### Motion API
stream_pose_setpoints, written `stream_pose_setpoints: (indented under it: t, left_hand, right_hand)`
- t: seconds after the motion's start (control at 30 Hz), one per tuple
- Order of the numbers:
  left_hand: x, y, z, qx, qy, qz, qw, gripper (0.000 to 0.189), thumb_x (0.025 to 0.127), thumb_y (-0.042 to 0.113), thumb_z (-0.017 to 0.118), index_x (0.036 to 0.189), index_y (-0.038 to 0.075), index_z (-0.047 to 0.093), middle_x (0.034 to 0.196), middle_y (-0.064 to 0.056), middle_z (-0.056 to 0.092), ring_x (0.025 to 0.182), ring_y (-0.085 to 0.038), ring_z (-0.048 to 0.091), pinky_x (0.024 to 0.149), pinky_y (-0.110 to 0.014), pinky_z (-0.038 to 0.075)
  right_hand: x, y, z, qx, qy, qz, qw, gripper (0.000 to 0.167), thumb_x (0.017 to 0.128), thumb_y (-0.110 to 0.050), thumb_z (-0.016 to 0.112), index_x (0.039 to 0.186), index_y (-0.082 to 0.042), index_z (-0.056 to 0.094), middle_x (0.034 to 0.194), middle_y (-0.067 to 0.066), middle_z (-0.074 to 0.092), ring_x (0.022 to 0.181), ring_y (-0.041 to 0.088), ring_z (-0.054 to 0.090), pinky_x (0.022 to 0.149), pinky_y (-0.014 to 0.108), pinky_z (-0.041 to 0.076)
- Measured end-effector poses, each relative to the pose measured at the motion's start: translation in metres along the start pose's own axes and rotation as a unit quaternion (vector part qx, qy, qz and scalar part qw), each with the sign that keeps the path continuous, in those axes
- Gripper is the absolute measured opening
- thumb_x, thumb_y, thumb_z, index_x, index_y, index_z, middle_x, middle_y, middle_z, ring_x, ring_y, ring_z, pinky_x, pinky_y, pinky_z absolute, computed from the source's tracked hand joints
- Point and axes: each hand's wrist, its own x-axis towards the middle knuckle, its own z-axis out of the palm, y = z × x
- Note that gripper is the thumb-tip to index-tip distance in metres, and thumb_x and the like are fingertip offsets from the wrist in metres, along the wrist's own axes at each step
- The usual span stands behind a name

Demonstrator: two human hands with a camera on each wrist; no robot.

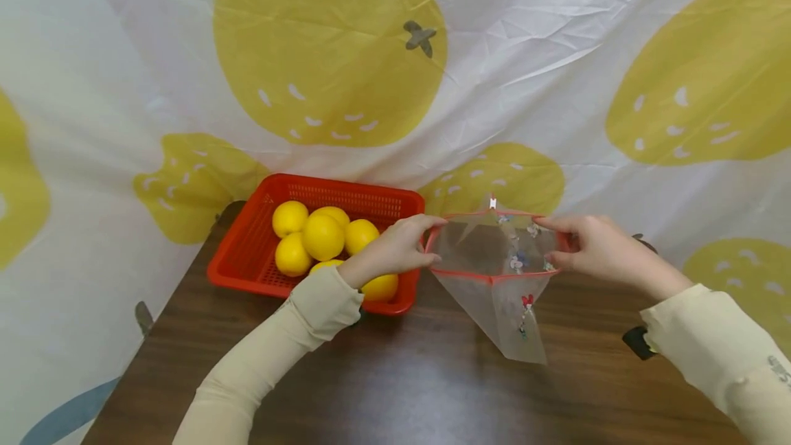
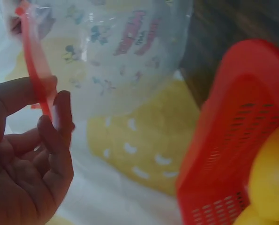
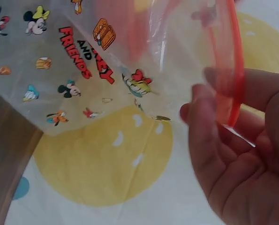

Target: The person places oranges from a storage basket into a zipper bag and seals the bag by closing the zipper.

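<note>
A clear plastic zip bag (image 1: pixel 494 307) with a red zip edge and cartoon prints hangs over the table, its mouth spread wide. My left hand (image 1: pixel 404 242) pinches the left end of the red rim between thumb and fingers. At the opposite end, my right hand (image 1: pixel 596 249) pinches the rim the same way. The white slider of the zip stands at the back edge. In the right wrist view, printed letters and small figures cover the bag (image 3: pixel 73 89). I see no fruit inside it.
A red plastic basket (image 1: pixel 247 253) stands to the left, holding several yellow round fruits (image 1: pixel 323 237), some hidden behind my left forearm. Under it lies a dark wooden table (image 1: pixel 420 376). A white curtain with yellow fruit prints (image 1: pixel 334 40) hangs behind.
</note>
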Motion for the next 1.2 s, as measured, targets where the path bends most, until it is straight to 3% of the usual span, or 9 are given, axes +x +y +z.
stream_pose_setpoints:
  t: [0.2, 0.33, 0.5, 0.63, 0.77, 0.9, 1.07, 1.2]
  left_hand:
    - [0.0, -0.006, 0.013, -0.007, -0.009, 0.027, 0.9996, 0.058, 0.079, 0.016, 0.069, 0.13, 0.003, 0.044, 0.123, -0.009, 0.052, 0.07, -0.011, 0.055, 0.065, -0.015, 0.045]
    - [0.003, -0.009, 0.021, -0.001, -0.013, 0.039, 0.9992, 0.057, 0.079, 0.019, 0.07, 0.129, 0.004, 0.046, 0.122, -0.009, 0.053, 0.068, -0.01, 0.053, 0.065, -0.016, 0.045]
    - [0.003, -0.013, 0.028, -0.014, -0.027, 0.04, 0.9987, 0.056, 0.08, 0.025, 0.07, 0.127, 0.006, 0.046, 0.123, -0.009, 0.053, 0.072, -0.008, 0.057, 0.07, -0.017, 0.046]
    - [0.002, -0.02, 0.028, -0.053, -0.023, 0.039, 0.9976, 0.058, 0.082, 0.026, 0.067, 0.13, 0.004, 0.043, 0.127, -0.011, 0.049, 0.087, -0.016, 0.06, 0.082, -0.025, 0.047]
    - [0.0, -0.033, 0.022, -0.045, 0.012, 0.007, 0.9989, 0.061, 0.082, 0.027, 0.066, 0.132, 0.003, 0.04, 0.13, -0.013, 0.045, 0.11, -0.025, 0.05, 0.095, -0.036, 0.04]
    - [-0.006, -0.052, 0.018, 0.009, 0.038, -0.04, 0.9985, 0.064, 0.08, 0.03, 0.068, 0.133, 0.004, 0.041, 0.132, -0.013, 0.042, 0.118, -0.028, 0.041, 0.099, -0.04, 0.034]
    - [-0.019, -0.072, 0.023, 0.06, 0.032, -0.089, 0.9936, 0.067, 0.077, 0.03, 0.071, 0.132, 0.004, 0.044, 0.133, -0.017, 0.039, 0.118, -0.035, 0.038, 0.099, -0.044, 0.032]
    - [-0.027, -0.084, 0.03, 0.077, 0.024, -0.102, 0.9915, 0.072, 0.071, 0.026, 0.076, 0.131, 0.002, 0.045, 0.134, -0.022, 0.039, 0.121, -0.039, 0.035, 0.1, -0.047, 0.03]
  right_hand:
    - [0.003, 0.002, 0.006, 0.073, -0.011, -0.007, 0.9972, 0.06, 0.082, -0.027, 0.067, 0.134, -0.007, 0.045, 0.059, -0.003, 0.046, 0.046, 0.005, 0.037, 0.047, 0.023, 0.036]
    - [0.007, 0.006, 0.013, 0.109, -0.017, -0.006, 0.9939, 0.066, 0.079, -0.025, 0.069, 0.136, -0.006, 0.042, 0.064, 0.0, 0.05, 0.048, 0.007, 0.044, 0.047, 0.024, 0.04]
    - [0.012, 0.009, 0.025, 0.124, -0.022, -0.008, 0.992, 0.069, 0.079, -0.024, 0.07, 0.137, -0.004, 0.039, 0.066, 0.002, 0.051, 0.05, 0.01, 0.047, 0.047, 0.025, 0.042]
    - [0.016, 0.012, 0.035, 0.117, -0.02, -0.012, 0.9929, 0.071, 0.079, -0.025, 0.07, 0.138, -0.004, 0.037, 0.068, 0.001, 0.051, 0.05, 0.009, 0.048, 0.048, 0.026, 0.043]
    - [0.022, 0.015, 0.045, 0.115, -0.03, -0.014, 0.9928, 0.072, 0.08, -0.022, 0.069, 0.14, -0.004, 0.034, 0.067, 0.001, 0.052, 0.051, 0.01, 0.054, 0.049, 0.027, 0.045]
    - [0.026, 0.017, 0.052, 0.118, -0.036, -0.014, 0.9923, 0.073, 0.08, -0.023, 0.069, 0.14, -0.005, 0.032, 0.065, 0.0, 0.053, 0.051, 0.011, 0.054, 0.05, 0.027, 0.045]
    - [0.03, 0.018, 0.058, 0.124, -0.037, -0.015, 0.9914, 0.074, 0.079, -0.021, 0.07, 0.14, -0.004, 0.032, 0.065, 0.0, 0.054, 0.051, 0.011, 0.054, 0.051, 0.027, 0.046]
    - [0.033, 0.02, 0.063, 0.114, -0.035, -0.016, 0.9928, 0.074, 0.078, -0.02, 0.071, 0.14, -0.004, 0.033, 0.064, -0.001, 0.054, 0.05, 0.01, 0.052, 0.051, 0.026, 0.045]
